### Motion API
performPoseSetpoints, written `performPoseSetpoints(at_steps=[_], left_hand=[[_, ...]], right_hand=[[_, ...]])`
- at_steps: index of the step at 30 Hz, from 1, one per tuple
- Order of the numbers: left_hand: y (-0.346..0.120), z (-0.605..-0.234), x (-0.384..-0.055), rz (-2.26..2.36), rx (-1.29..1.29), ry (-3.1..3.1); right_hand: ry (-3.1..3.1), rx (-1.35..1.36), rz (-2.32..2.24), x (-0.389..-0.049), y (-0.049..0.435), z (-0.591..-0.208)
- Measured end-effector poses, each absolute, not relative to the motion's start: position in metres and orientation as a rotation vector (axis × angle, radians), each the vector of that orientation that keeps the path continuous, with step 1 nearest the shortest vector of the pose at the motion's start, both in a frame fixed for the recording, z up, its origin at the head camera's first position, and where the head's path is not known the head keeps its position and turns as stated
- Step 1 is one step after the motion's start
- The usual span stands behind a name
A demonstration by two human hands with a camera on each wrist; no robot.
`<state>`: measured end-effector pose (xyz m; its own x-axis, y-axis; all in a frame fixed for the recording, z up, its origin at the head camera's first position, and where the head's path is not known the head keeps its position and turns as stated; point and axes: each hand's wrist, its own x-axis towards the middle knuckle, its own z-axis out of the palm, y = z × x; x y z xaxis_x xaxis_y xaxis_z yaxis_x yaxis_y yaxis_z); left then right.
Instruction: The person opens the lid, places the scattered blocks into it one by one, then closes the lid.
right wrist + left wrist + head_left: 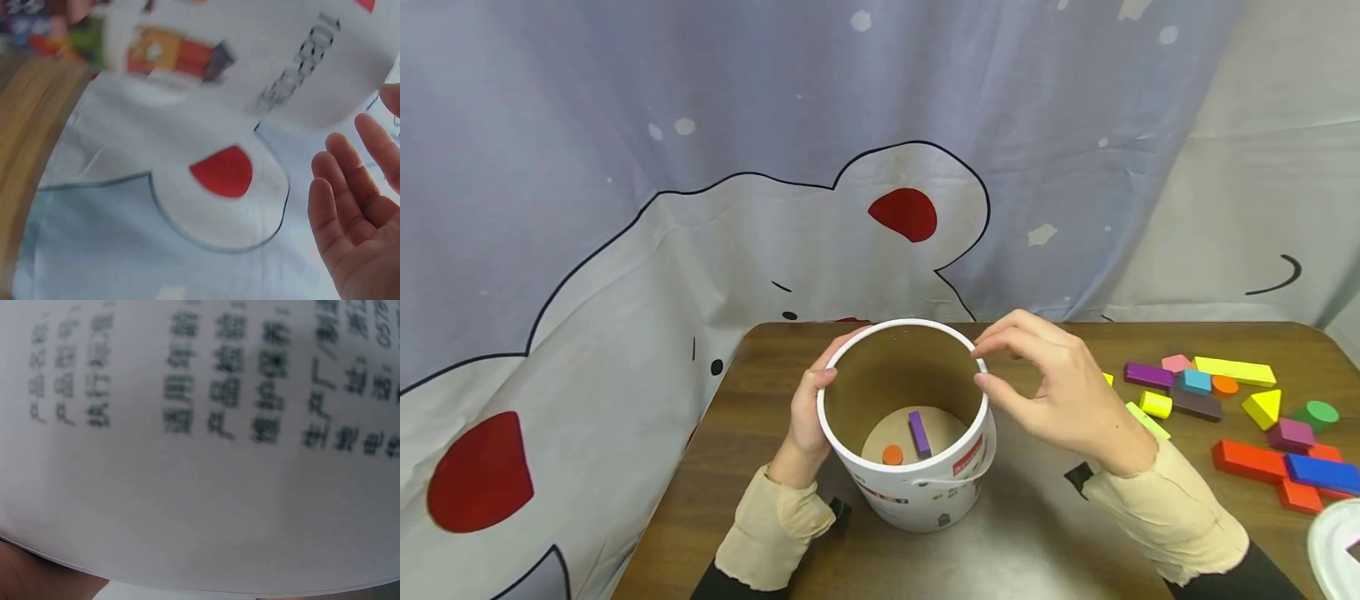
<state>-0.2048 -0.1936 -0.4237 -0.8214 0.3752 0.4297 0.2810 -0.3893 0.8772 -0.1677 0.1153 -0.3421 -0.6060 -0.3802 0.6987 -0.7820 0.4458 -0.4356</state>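
Observation:
A white bucket (940, 500) with printed sides stands on the wooden table, its mouth facing up. On its floor lie a purple bar-shaped block (919, 434) and an orange round block (892, 455). My left hand (808, 417) grips the bucket's left side, thumb at the rim and fingers behind the wall. Printed text on the bucket wall (187, 500) fills the left wrist view. My right hand (1060, 387) is at the right of the rim, thumb and fingertips right at its edge. In the right wrist view its fingers (353, 187) are loosely bent, with nothing in the palm.
Several coloured wooden blocks lie scattered on the table's right side, among them a blue bar (1322, 473), a red bar (1247, 461) and a green cylinder (1317, 415). A white lid (1326, 542) is at the right edge. A patterned curtain (625, 250) hangs behind the table.

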Motion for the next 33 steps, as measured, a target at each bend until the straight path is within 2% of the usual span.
performPoseSetpoints(at_steps=[11, 21, 33], left_hand=[[-0.19, -0.413, -0.197, 2.407, 0.843, 1.709], [-0.185, -0.402, -0.19, 2.437, 0.757, 1.698], [-0.186, -0.404, -0.192, 2.416, 0.779, 1.713]], right_hand=[[-2.257, 0.759, 0.868, -0.181, 0.173, -0.382], [-2.401, 0.618, 0.717, -0.192, 0.2, -0.411], [-2.737, 0.504, 0.611, -0.21, 0.228, -0.444]])
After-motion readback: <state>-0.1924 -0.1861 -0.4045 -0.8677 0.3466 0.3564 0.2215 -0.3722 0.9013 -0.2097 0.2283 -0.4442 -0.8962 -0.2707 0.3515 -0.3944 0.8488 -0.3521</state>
